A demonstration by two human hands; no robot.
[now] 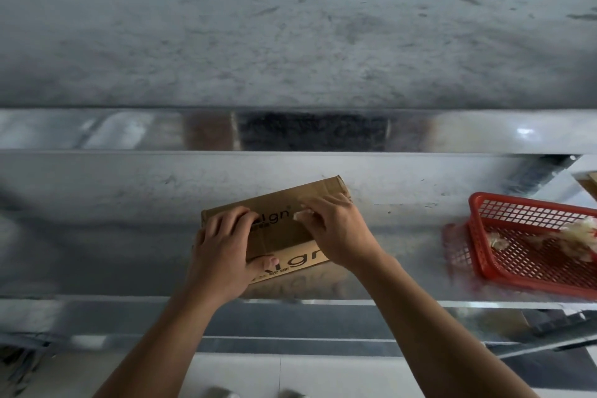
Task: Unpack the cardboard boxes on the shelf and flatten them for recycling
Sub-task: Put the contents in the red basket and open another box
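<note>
The small cardboard box (284,236) is sitting flat on the metal shelf (97,236), right under both hands. The left hand (223,252) is gripping the box's left end, fingers curling over the top and thumb pressing on the front face. The right hand (336,229) is pinching a whitish scrap (298,214) on the box top, just beside the left fingers. Well off to the right hand's right, a red basket (533,213) is holding crumpled pale wads (578,233).

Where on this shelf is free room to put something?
Bare shelf lies left of the cardboard box, plus a strip between it and the red basket. Crowded: left hand grips the box, right hand pinches its tape.
</note>
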